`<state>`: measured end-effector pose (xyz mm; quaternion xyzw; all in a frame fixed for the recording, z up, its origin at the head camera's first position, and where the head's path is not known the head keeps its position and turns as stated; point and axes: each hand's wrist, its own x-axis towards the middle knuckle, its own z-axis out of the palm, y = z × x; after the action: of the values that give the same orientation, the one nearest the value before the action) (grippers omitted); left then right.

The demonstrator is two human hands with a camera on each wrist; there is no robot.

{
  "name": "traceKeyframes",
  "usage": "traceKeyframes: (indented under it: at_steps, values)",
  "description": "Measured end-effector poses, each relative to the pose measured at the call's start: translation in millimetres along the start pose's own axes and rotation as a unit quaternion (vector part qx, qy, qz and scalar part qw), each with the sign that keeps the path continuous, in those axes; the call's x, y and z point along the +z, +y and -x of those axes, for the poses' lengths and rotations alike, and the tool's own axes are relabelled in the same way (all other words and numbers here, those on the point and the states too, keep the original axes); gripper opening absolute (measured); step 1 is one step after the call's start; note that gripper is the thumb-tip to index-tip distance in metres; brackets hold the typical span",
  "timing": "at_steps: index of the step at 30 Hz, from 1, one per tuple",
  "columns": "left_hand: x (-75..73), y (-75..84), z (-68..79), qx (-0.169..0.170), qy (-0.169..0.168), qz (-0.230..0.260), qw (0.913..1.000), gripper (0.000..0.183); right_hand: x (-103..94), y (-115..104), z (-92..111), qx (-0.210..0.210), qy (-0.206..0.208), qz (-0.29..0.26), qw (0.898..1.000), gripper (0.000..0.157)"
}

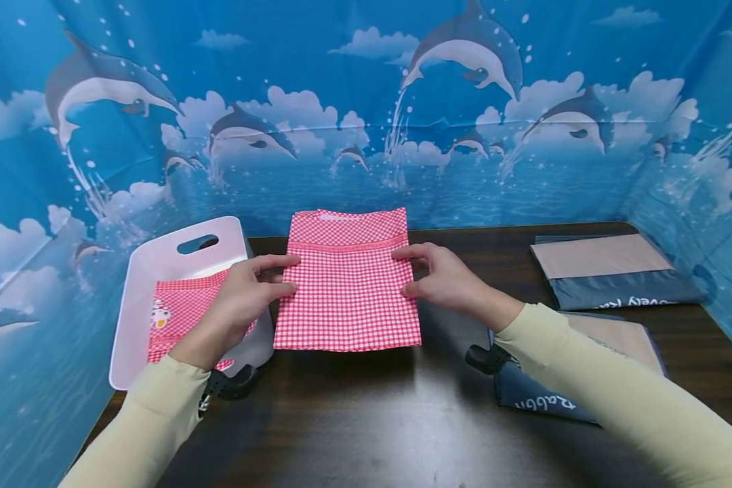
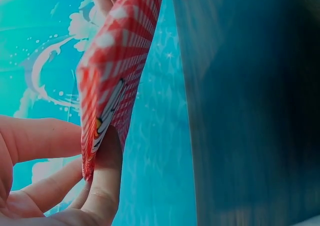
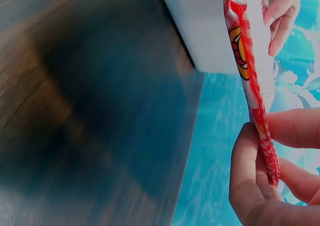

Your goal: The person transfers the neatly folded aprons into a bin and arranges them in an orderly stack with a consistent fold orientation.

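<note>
Both hands hold up a flat, folded red-and-white checked cloth (image 1: 349, 295) above the dark table. My left hand (image 1: 239, 298) pinches its left edge, thumb on the face towards me and fingers behind. On the opposite edge, my right hand (image 1: 442, 276) has the same kind of pinch. In the left wrist view the cloth (image 2: 125, 51) appears edge-on, with part of a cartoon print on its far side. The right wrist view also shows its thin edge (image 3: 254, 93) between thumb and fingers.
A white plastic bin (image 1: 135, 298) with a handle slot stands at the left, holding a similar red checked cloth (image 1: 186, 305) with a cartoon print. At the right lie two folded beige-and-dark packages (image 1: 610, 261) with white lettering. A dolphin-print curtain (image 1: 366, 102) hangs behind the table (image 1: 366, 420).
</note>
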<state>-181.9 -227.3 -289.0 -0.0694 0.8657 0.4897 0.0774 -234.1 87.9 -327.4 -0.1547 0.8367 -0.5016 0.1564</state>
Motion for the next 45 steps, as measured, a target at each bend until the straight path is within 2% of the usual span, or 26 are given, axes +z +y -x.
traceKeyframes:
  at_steps: [7,19,32,38,45]
  values:
    - [-10.7,-6.7,4.4,-0.016,0.014,-0.005,0.9998,0.057,11.8,-6.8,-8.4,-0.004,-0.008,-0.017,1.000,0.065]
    - [-38.8,-19.0,15.6,-0.017,0.035,0.006,0.9992,0.060,31.5,-28.2,-26.8,-0.020,-0.020,-0.019,0.999,0.068]
    - [-68.8,-38.4,28.7,-0.039,0.067,0.007,0.9970,0.062,59.3,-51.1,-49.1,-0.039,-0.048,-0.038,0.997,0.069]
    - [-80.7,-47.6,33.3,-0.046,0.080,0.003,0.9957,0.062,72.0,-57.9,-55.3,-0.053,-0.063,-0.076,0.994,0.069]
    - [-94.6,-55.7,39.7,-0.064,0.109,0.019,0.9918,0.061,83.2,-66.2,-60.3,-0.071,-0.098,-0.131,0.984,0.077]
